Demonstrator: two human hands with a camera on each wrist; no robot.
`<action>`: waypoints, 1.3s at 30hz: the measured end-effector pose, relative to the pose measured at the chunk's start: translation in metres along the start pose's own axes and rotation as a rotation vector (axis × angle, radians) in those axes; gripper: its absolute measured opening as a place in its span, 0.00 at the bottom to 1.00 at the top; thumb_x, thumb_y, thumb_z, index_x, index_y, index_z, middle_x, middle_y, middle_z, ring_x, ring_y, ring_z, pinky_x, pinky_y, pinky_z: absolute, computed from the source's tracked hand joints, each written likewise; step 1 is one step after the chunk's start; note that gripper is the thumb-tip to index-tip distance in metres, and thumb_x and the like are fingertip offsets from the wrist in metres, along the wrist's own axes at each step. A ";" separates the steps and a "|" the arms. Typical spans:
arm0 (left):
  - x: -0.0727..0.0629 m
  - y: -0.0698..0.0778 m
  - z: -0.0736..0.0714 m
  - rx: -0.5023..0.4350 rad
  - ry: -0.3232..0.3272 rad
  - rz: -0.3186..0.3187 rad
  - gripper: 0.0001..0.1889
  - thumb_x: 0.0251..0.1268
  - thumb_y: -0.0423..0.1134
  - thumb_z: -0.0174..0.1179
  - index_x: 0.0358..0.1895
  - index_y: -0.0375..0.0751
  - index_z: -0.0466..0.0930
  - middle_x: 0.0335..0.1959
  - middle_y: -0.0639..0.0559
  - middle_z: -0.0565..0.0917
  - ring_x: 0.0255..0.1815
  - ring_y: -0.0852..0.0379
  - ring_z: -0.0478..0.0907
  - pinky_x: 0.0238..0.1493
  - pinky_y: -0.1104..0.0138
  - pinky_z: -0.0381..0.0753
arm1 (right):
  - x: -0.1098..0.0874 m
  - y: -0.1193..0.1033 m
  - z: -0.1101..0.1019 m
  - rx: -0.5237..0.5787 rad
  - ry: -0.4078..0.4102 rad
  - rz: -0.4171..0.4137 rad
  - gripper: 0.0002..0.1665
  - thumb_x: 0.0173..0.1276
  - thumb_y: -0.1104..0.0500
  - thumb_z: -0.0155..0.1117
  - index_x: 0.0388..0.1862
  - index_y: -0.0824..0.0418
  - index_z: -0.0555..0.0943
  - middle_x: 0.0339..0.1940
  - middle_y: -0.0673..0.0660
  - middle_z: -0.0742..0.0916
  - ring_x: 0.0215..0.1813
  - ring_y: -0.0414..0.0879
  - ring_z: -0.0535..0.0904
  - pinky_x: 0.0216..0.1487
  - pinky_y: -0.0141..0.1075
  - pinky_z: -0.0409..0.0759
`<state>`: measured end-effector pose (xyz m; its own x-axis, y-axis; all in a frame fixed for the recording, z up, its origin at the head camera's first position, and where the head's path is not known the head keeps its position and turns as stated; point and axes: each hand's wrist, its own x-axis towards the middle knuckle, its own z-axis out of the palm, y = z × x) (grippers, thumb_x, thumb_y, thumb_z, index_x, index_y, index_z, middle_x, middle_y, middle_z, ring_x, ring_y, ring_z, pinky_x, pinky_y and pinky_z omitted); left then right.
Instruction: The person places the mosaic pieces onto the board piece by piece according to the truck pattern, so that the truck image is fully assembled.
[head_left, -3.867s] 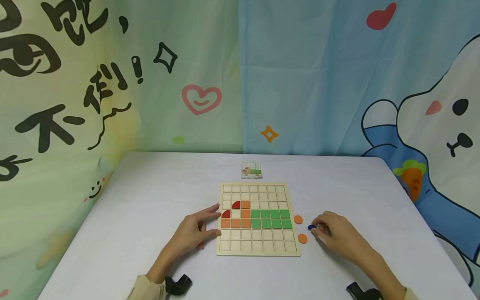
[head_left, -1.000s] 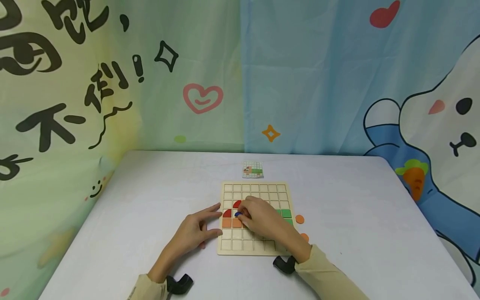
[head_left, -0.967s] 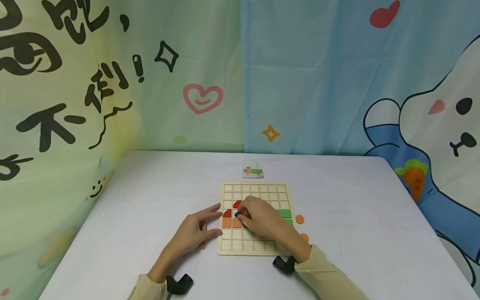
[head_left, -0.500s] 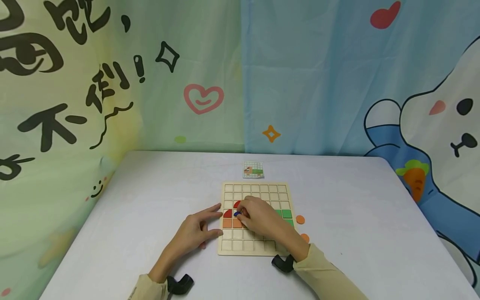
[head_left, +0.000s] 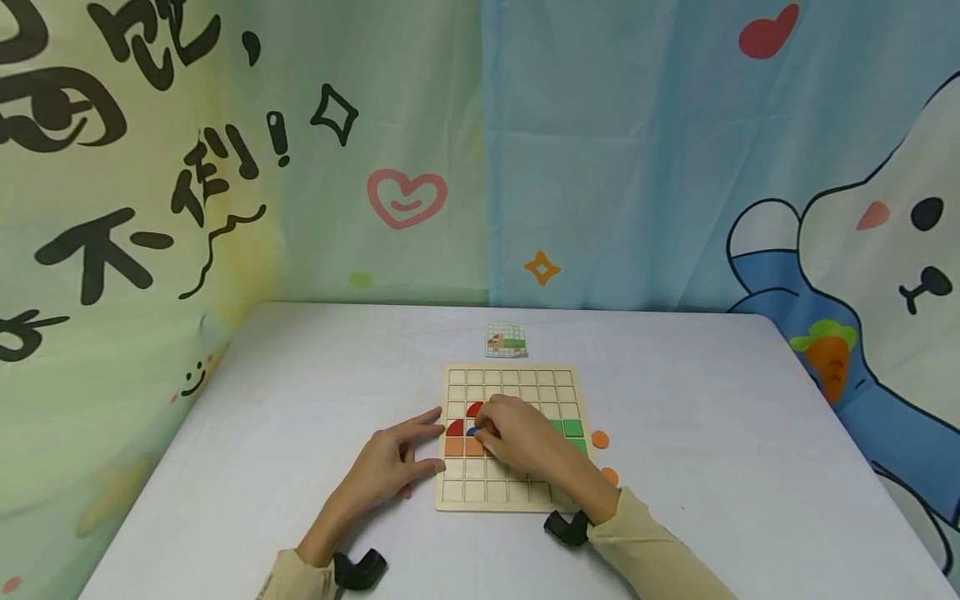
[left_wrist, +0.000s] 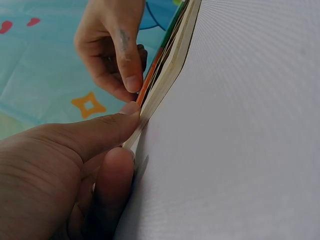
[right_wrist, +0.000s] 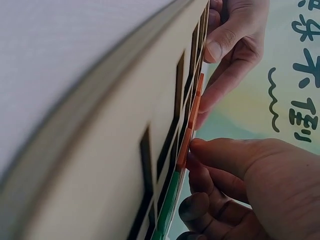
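Observation:
A wooden grid board (head_left: pixel 510 493) lies on the white table, its cells partly filled with red quarter-round, orange and green square tiles. My right hand (head_left: pixel 521 433) reaches over the board and pinches a small blue half-round tile (head_left: pixel 471 432) at the cell between a red tile (head_left: pixel 454 428) and the part hidden by the hand. My left hand (head_left: pixel 393 457) touches the board's left edge with fingers spread. In the left wrist view its thumb (left_wrist: pixel 107 131) lies on the board's edge. The right wrist view shows the right thumb (right_wrist: pixel 215 150) close beside the orange tiles (right_wrist: pixel 184 149).
Two round orange pieces, the upper one (head_left: pixel 600 439) and the lower one (head_left: pixel 611 476), lie right of the board, the lower partly behind the right wrist. A small picture card (head_left: pixel 506 341) lies beyond the board. Printed curtains hang behind the table (head_left: pixel 750 433).
Since the oldest frame, my right hand has carried the blue tile from the table at the right to the board's left part. Lately the tile has sunk slightly lower in the cell. The left hand stays.

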<state>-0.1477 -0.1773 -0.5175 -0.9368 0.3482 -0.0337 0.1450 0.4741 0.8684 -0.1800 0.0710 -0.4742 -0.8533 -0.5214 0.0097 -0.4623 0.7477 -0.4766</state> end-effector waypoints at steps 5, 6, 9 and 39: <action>0.000 0.000 0.000 -0.001 0.000 0.001 0.29 0.62 0.42 0.78 0.68 0.43 0.84 0.79 0.54 0.75 0.10 0.55 0.75 0.18 0.68 0.74 | 0.000 0.000 0.000 -0.006 -0.003 -0.003 0.08 0.75 0.58 0.69 0.46 0.61 0.90 0.36 0.50 0.84 0.33 0.39 0.73 0.35 0.31 0.74; 0.000 0.000 0.000 -0.002 0.000 0.002 0.29 0.62 0.42 0.78 0.68 0.43 0.84 0.79 0.54 0.75 0.10 0.55 0.75 0.18 0.68 0.74 | -0.001 0.000 0.000 -0.007 -0.002 -0.004 0.08 0.75 0.58 0.69 0.46 0.61 0.90 0.35 0.50 0.84 0.33 0.39 0.73 0.34 0.31 0.73; 0.000 0.000 0.000 -0.003 0.000 0.004 0.29 0.62 0.42 0.78 0.67 0.43 0.84 0.79 0.54 0.75 0.10 0.55 0.75 0.19 0.68 0.74 | -0.002 0.001 -0.001 0.004 0.006 0.004 0.08 0.75 0.59 0.70 0.46 0.61 0.90 0.35 0.50 0.84 0.33 0.40 0.73 0.34 0.32 0.73; 0.001 -0.001 0.000 0.000 -0.009 -0.013 0.31 0.61 0.43 0.78 0.68 0.44 0.83 0.80 0.54 0.74 0.10 0.56 0.75 0.17 0.68 0.75 | -0.073 0.066 -0.045 -0.042 0.098 0.123 0.11 0.73 0.57 0.73 0.50 0.58 0.88 0.30 0.45 0.79 0.31 0.37 0.70 0.34 0.31 0.71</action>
<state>-0.1484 -0.1777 -0.5184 -0.9357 0.3493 -0.0490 0.1331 0.4782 0.8681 -0.1588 0.1766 -0.4668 -0.9227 -0.3834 0.0404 -0.3606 0.8213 -0.4421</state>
